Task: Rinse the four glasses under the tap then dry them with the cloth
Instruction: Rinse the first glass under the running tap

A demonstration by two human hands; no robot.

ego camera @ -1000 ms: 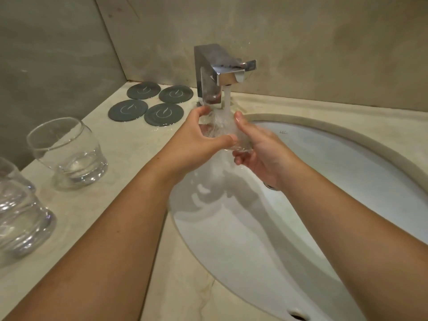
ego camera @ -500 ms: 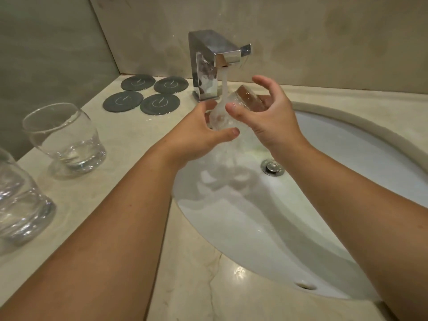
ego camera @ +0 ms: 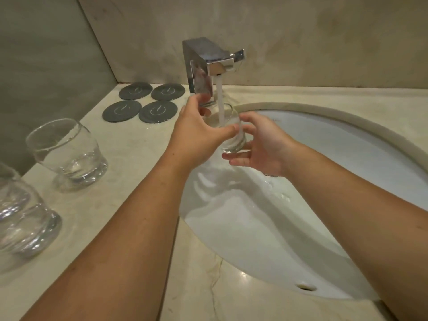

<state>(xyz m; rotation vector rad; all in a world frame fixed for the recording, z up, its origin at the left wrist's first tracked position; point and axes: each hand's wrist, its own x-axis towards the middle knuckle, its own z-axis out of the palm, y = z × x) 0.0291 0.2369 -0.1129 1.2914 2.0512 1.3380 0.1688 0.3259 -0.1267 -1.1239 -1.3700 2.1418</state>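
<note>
A clear glass (ego camera: 231,133) stands upright under the running chrome tap (ego camera: 208,63), and the stream falls into its mouth. My left hand (ego camera: 199,133) grips the glass from the left, thumb across its front. My right hand (ego camera: 261,144) cups its base from the right with loosely bent fingers. Two more glasses stand on the counter at the left: one (ego camera: 67,154) farther back, one (ego camera: 20,214) at the frame's edge. No cloth is in view.
Several dark round coasters (ego camera: 148,101) lie on the beige marble counter (ego camera: 129,158) left of the tap. The white oval basin (ego camera: 324,193) fills the middle and right. A tiled wall rises behind and to the left.
The glass was tilted on its side in my right hand half a second ago; now it is upright under the stream, my right hand has dropped to its base.
</note>
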